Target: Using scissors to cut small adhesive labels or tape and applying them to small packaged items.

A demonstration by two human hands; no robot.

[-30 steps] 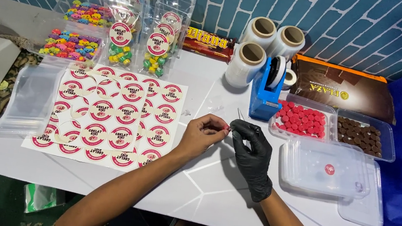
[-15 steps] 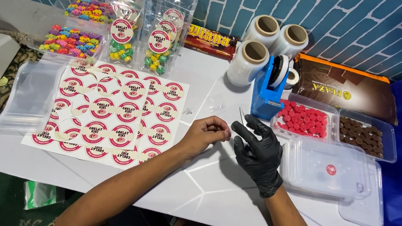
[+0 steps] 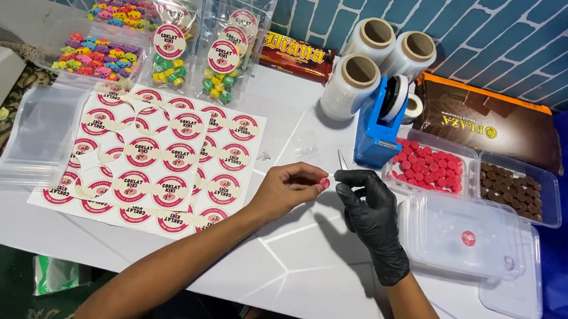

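Observation:
My bare left hand (image 3: 286, 189) pinches a small red candy (image 3: 324, 183) between thumb and fingertips, over the white table (image 3: 301, 267). My right hand (image 3: 369, 204), in a black glove, sits just right of it with fingers curled, gripping a thin clear strip (image 3: 342, 161) that sticks up from its fingertips. The two hands almost touch at the candy. To the right stands a clear tray of red candies (image 3: 430, 169), and beside it a tray of brown chocolates (image 3: 514, 191).
A sheet of round red-and-white stickers (image 3: 157, 160) lies at left. Clear bags (image 3: 40, 137), boxes of coloured candies (image 3: 94, 55), film rolls (image 3: 371, 63), a blue tape dispenser (image 3: 379, 124), a brown packet (image 3: 491, 125) and stacked clear lids (image 3: 466, 235) surround the hands.
Both hands stay together at the table's middle. The gloved right hand has curled tighter, and the red candy now shows at the left fingertips.

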